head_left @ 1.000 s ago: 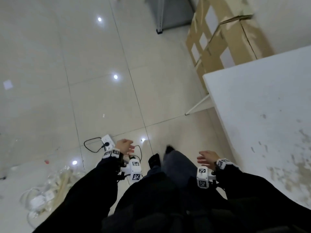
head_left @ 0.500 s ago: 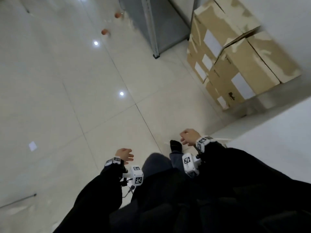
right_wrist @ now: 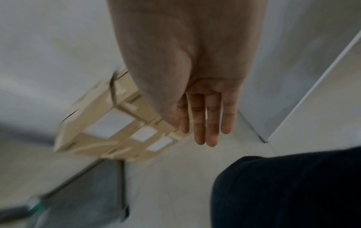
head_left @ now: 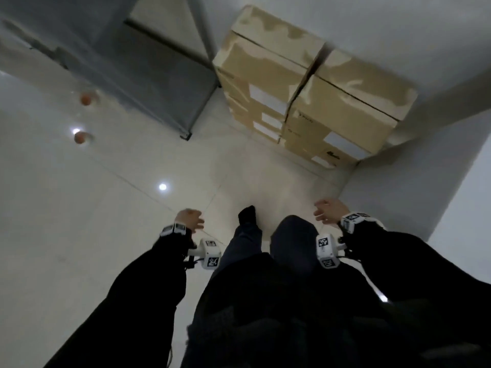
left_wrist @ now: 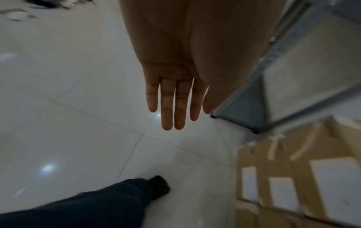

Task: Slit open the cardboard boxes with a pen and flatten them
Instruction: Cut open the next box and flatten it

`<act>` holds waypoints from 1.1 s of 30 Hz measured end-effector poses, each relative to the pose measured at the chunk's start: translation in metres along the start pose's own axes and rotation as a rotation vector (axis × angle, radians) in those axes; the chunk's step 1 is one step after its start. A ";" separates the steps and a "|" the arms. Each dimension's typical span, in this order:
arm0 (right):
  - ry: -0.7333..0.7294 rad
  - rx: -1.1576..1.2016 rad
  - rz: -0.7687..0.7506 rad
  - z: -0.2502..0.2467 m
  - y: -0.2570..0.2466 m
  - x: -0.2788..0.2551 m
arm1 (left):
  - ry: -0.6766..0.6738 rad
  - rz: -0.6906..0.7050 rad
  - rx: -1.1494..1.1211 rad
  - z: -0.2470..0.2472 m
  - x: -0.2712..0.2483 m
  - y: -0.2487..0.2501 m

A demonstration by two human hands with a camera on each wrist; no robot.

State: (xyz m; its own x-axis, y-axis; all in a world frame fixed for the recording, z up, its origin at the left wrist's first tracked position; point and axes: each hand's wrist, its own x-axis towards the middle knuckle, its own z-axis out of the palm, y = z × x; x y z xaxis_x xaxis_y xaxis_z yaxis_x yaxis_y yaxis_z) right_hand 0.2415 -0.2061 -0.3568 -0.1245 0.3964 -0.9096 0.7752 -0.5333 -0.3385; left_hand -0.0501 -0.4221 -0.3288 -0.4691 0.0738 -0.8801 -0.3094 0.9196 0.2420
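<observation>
A stack of brown cardboard boxes (head_left: 305, 96) with white labels stands against the wall ahead, sealed with pale tape. The boxes show again in the left wrist view (left_wrist: 296, 177) and in the right wrist view (right_wrist: 109, 123). My left hand (head_left: 190, 219) hangs empty at my side with straight fingers (left_wrist: 171, 108). My right hand (head_left: 328, 211) is also empty, its fingers (right_wrist: 207, 123) straight and together. Both hands are well short of the boxes. No pen is in view.
A grey metal cabinet (head_left: 159, 83) stands left of the boxes. A white table (head_left: 425, 181) edge and wall close in on the right. Two small orange objects (head_left: 81, 138) lie on the glossy tiled floor (head_left: 79, 235). My legs (head_left: 247, 235) are mid-step.
I have walked and turned toward the boxes, which are now ahead and much closer. The power strip and plastic litter have left view. Both hands stay empty.
</observation>
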 end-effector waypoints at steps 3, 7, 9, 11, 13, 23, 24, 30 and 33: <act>0.114 0.155 0.104 -0.040 0.007 0.019 | -0.034 0.169 0.103 0.021 0.018 0.094; 0.374 0.421 0.148 -0.106 -0.008 0.064 | -0.137 0.385 0.262 0.087 0.040 0.216; 0.545 0.417 0.142 -0.142 -0.021 0.100 | -0.119 0.536 0.339 0.131 0.051 0.273; 0.652 0.493 0.088 -0.172 -0.043 0.131 | -0.087 0.693 0.437 0.175 0.059 0.328; 0.660 0.611 0.048 -0.195 -0.066 0.160 | -0.093 0.794 0.445 0.218 0.066 0.376; 0.501 0.683 -0.020 -0.211 -0.078 0.232 | -0.044 0.571 0.611 0.307 0.116 0.459; 0.489 0.681 -0.017 -0.212 -0.078 0.230 | -0.069 0.565 0.620 0.308 0.119 0.462; 0.482 0.681 0.051 -0.218 -0.072 0.189 | -0.059 0.634 0.568 0.291 0.096 0.453; 0.540 0.639 0.008 -0.216 -0.083 0.130 | -0.021 0.744 0.429 0.267 0.062 0.433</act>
State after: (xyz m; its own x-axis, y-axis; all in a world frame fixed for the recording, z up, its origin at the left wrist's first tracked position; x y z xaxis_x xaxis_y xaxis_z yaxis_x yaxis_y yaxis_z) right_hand 0.2951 0.0510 -0.3946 0.3192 0.6077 -0.7272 0.2539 -0.7941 -0.5522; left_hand 0.0075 0.0832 -0.3876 -0.4088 0.7191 -0.5620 0.4142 0.6949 0.5879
